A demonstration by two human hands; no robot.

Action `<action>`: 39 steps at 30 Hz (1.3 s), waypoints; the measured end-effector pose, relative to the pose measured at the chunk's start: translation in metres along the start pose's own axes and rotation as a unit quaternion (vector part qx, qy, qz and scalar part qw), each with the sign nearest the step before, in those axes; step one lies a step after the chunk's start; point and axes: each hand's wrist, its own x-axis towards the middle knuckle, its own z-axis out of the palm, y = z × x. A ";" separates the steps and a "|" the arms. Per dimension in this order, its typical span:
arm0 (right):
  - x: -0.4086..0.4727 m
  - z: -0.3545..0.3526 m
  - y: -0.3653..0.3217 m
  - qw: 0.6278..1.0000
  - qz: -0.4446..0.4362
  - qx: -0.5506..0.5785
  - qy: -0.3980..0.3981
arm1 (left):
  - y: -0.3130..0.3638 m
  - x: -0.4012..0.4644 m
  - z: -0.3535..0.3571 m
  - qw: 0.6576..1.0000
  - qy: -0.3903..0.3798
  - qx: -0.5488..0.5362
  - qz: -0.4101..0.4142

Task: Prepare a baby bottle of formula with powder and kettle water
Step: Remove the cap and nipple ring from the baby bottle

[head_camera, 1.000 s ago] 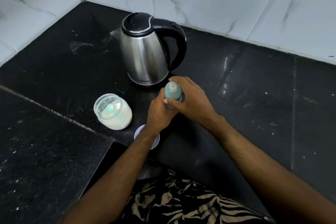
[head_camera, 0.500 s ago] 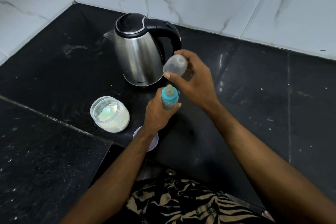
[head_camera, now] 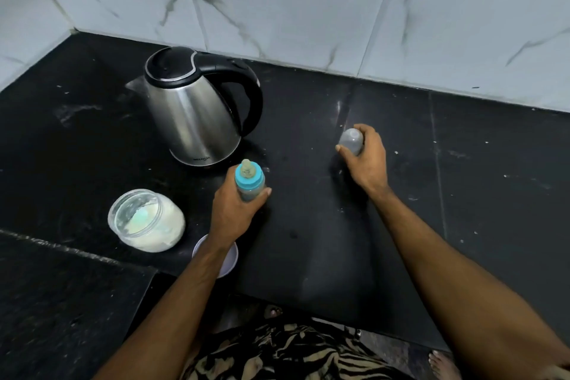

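Baby bottle [head_camera: 250, 187], upright on the black counter [head_camera: 308, 225] just in front of the kettle [head_camera: 192, 114], its blue collar [head_camera: 249, 179] and teat [head_camera: 246, 168] still screwed on and its clear dome cap [head_camera: 351, 141] off. The left hand [head_camera: 233, 213] is wrapped round the bottle's body, fingers and thumb closed on it, so that most of the body is hidden and its contents cannot be read. The right hand [head_camera: 365, 157], well apart to the right, has its fingers curled closed about the cap, which it holds low over bare counter; whether the cap's rim already touches the surface cannot be told. The step in hand appears to be parking the cap. It is best set down somewhere clean and clear of the kettle's pouring path, then let go fully before the hand comes back. The collar must next be unscrewed, and this likely goes best with the left hand keeping the bottle planted on the counter while the right turns the collar by its ribbed side and not by the teat. To the left stands the open jar of powder [head_camera: 147, 220], with a scoop faintly visible inside; a white lid [head_camera: 229, 257] lies partly under the left forearm, near the counter's edge, where a careless elbow could knock it off. The kettle's lid is shut, handle turned toward the right hand.
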 end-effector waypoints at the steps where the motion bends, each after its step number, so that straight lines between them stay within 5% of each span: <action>1: 0.000 -0.001 0.007 1.000 0.012 -0.007 0.003 | -0.001 0.000 0.000 1.000 0.000 -0.001 -0.001; 19: -0.013 -0.003 0.029 0.998 0.052 -0.026 -0.021 | 0.003 -0.001 0.000 1.000 -0.010 -0.015 -0.001; 24: -0.039 0.010 -0.028 0.993 -0.090 -0.007 0.073 | 0.006 -0.002 -0.001 1.000 -0.011 -0.021 -0.008; 28: -0.076 0.042 -0.088 0.982 -0.160 0.073 -0.068 | 0.008 -0.005 -0.001 0.999 -0.010 -0.033 -0.026; 32: -0.102 0.075 -0.115 0.968 -0.108 0.086 -0.208 | 0.007 -0.002 -0.001 0.999 -0.016 0.029 -0.025; 39: -0.103 0.110 -0.118 0.982 0.010 0.113 -0.149 | 0.003 -0.004 0.002 0.999 -0.004 0.047 -0.015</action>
